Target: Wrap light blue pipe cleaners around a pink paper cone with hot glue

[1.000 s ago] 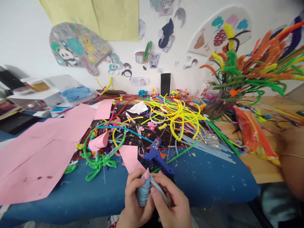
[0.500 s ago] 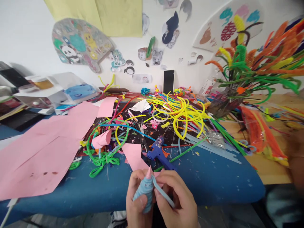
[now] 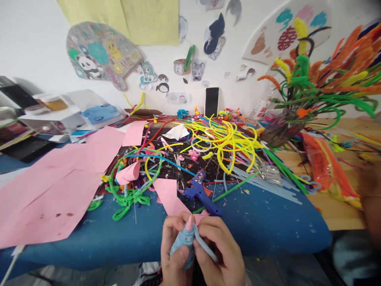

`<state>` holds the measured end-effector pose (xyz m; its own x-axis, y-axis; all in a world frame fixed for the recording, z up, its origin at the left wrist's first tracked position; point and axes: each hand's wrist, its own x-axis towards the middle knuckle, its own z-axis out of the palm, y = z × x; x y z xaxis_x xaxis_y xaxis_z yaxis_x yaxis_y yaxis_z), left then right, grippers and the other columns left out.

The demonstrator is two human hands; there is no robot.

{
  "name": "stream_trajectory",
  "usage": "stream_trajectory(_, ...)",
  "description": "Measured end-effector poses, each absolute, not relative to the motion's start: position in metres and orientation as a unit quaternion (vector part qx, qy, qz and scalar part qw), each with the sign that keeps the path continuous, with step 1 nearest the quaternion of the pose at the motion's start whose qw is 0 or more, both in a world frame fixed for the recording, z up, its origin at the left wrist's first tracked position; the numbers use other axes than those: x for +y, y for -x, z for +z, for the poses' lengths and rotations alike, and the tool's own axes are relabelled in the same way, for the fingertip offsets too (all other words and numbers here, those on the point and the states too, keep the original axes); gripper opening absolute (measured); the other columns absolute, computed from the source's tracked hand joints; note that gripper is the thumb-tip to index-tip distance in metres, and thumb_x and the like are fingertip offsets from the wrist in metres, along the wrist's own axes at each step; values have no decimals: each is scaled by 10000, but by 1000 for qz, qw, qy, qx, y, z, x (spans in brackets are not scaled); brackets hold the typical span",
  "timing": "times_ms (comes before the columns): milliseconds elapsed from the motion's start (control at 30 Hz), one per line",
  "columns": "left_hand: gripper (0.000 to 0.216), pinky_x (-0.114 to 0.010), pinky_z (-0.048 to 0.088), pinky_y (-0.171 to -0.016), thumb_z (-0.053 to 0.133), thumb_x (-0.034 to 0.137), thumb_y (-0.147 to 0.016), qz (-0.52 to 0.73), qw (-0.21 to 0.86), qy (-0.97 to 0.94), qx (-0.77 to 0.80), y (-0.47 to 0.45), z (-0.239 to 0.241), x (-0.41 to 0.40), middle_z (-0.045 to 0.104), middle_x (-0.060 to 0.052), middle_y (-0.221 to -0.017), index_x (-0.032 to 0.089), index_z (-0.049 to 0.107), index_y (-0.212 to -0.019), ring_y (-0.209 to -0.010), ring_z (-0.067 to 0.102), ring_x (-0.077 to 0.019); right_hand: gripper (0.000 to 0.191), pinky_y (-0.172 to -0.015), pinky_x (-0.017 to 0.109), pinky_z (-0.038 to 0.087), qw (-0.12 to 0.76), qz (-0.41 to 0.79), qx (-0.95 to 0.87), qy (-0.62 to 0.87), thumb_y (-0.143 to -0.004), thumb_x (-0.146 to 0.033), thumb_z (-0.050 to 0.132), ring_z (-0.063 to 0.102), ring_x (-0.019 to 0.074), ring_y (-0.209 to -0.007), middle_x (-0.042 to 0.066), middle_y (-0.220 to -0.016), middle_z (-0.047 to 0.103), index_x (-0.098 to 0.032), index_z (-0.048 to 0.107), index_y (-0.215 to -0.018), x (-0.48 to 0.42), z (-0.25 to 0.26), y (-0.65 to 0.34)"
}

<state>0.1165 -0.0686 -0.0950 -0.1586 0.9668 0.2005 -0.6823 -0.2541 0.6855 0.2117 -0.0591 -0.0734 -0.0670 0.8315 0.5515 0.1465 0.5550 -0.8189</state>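
At the bottom centre, my left hand [image 3: 172,254] is wrapped round a pink paper cone wound in light-blue pipe cleaner [image 3: 184,242]. Its pink tip pokes up between my thumbs. My right hand [image 3: 222,254] pinches the loose end of the light-blue pipe cleaner [image 3: 206,248] against the cone's upper part. Both hands hover just in front of the blue table edge [image 3: 253,234]. A blue glue gun [image 3: 201,194] lies on the table just beyond my hands, beside a pink paper scrap [image 3: 168,194].
Large pink paper sheets [image 3: 50,186] cover the left of the table. A tangle of yellow pipe cleaners [image 3: 229,139], green ones [image 3: 127,194] and a phone [image 3: 211,101] lie farther back. Orange and green pipe cleaners [image 3: 327,87] stand at the right. Another person's arm [image 3: 372,198] shows at the right edge.
My hands have turned the cone a little and drawn the blue strand tighter toward its tip. The view has shifted slightly; nothing on the table has moved.
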Motion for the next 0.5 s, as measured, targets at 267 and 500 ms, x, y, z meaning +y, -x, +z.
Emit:
stream_trajectory(267,178,-238,533,-634,683,419,-897,734,544,-335,231,-117,-97,-71,570,28,-909,304,574,-977,-711,579,-132,282,-727,229,605,545,284,-710,344,-890,-48,602,721,154,-797,28,-940,706,-253,631,-1081,-57,-71,-219)
stream_trajectory(500,114,-244,526,-694,651,328,-956,728,352,-482,337,-105,-98,-66,634,-34,-963,247,615,-1028,-826,597,-164,89,-556,198,533,443,177,-789,388,-1026,-237,572,703,121,-617,-12,-754,714,-227,626,-956,-55,-50,-247)
